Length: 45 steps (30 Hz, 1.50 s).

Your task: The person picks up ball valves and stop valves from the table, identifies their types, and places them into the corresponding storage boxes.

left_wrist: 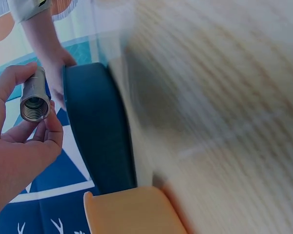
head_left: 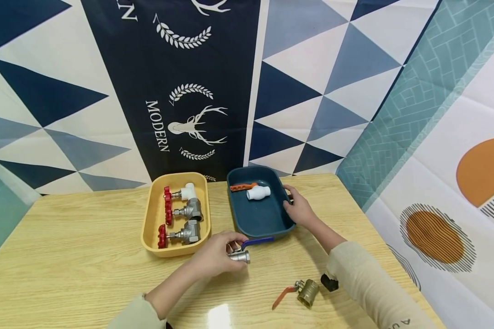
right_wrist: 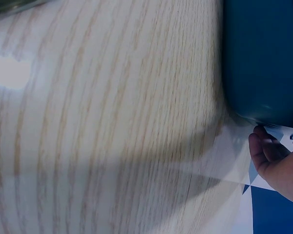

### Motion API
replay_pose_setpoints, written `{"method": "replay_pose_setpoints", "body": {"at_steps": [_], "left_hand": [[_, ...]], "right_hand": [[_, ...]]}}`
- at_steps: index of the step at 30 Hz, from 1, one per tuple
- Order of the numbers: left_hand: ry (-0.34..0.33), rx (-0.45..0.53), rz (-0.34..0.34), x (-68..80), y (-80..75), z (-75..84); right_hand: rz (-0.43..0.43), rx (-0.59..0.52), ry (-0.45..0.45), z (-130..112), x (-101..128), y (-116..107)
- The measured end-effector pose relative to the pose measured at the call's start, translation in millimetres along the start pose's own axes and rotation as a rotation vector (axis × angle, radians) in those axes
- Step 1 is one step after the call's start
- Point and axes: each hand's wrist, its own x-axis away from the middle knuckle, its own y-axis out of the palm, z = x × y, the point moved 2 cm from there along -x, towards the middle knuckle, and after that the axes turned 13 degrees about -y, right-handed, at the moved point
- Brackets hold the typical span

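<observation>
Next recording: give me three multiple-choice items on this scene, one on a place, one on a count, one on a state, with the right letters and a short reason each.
1. Where does the brass ball valve with the red lever lie?
A. in the yellow tray
B. on the wooden table, near the right forearm
C. in the blue tray

2. How many red-handwheel valves are in the yellow plastic tray?
A. one
B. three
C. five

3. What is the left hand doing?
A. lying flat on the table
B. gripping the steel ball valve with the blue lever
C. resting on the yellow tray

Answers: 1 B, it rests on the bare wooden table. 2 B, three red wheels show in the tray. 3 B, the fingers curl round the valve's threaded metal body, while the right hand holds the dark blue plastic tray.
</observation>
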Motion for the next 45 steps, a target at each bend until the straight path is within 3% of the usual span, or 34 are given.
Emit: {"method": "replay_pose_setpoints", "body": {"at_steps": [9, 20, 34, 45], "left_hand": [[-0.001, 0.083, 0.041, -5.6, -9.7, 7.6], [-0.037, 0.092, 0.118, -24.1, -18.2, 15.9], [-0.05, 0.109, 0.131, -41.7, -21.0, 19.3], [-0.037, 0.111, 0.145, -42.0, -22.4, 18.9]], "right_hand": [[0.007, 0.007, -0.01, -1, -1, -1], [0.01, 0.004, -0.029, -4, -3, -4], [0.008, 0.013, -0.03, -1, -2, -4], [0.004, 0.019, -0.027, 3, -2, 0]]}}
